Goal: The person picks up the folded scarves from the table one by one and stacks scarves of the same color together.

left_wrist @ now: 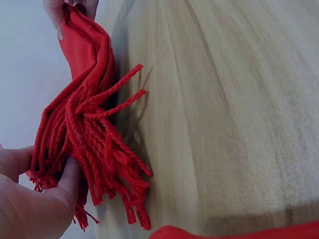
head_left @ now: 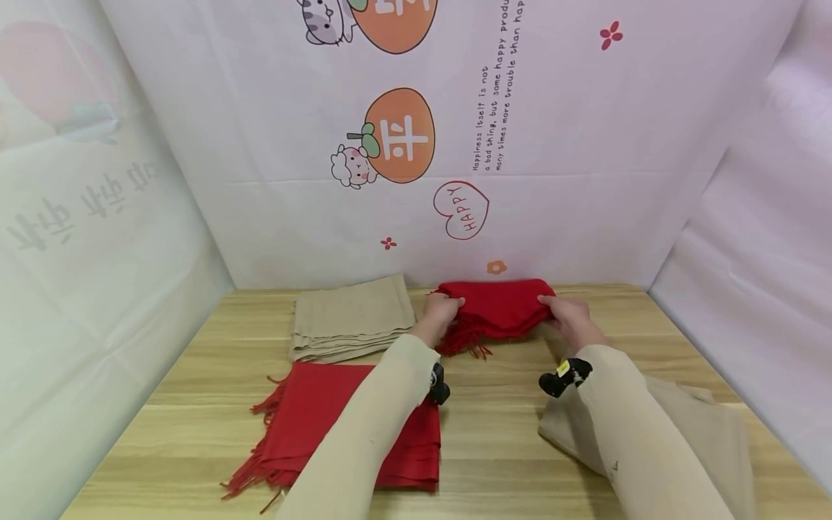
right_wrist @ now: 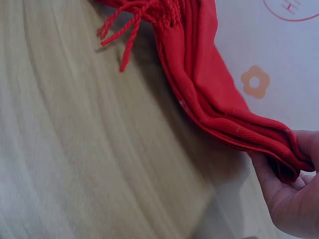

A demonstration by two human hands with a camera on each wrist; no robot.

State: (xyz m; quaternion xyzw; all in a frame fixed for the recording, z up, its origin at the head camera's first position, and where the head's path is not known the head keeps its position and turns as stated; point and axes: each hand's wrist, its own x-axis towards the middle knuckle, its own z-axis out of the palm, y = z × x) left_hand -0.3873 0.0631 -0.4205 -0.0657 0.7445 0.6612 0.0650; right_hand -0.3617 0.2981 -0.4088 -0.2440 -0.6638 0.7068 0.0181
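Observation:
Both hands hold a folded red scarf (head_left: 499, 307) by its two ends, close over the back of the table. My left hand (head_left: 443, 315) pinches the end with the twisted fringe, thumb on one side and fingers on the other. At the opposite end, the right hand (head_left: 570, 318) grips the folded layers between thumb and fingers. Between the hands the scarf sags a little, and its fringe (left_wrist: 109, 149) hangs loose in the left wrist view. Several layers show along the scarf's edge (right_wrist: 214, 119) in the right wrist view.
A stack of folded beige cloth (head_left: 351, 314) lies at the back left. In front of it is another folded red scarf (head_left: 318, 412), partly covered by the left sleeve. Beige cloth (head_left: 708, 433) spreads under the right forearm. A printed white sheet (head_left: 552, 217) hangs behind the wooden table (head_left: 494, 448).

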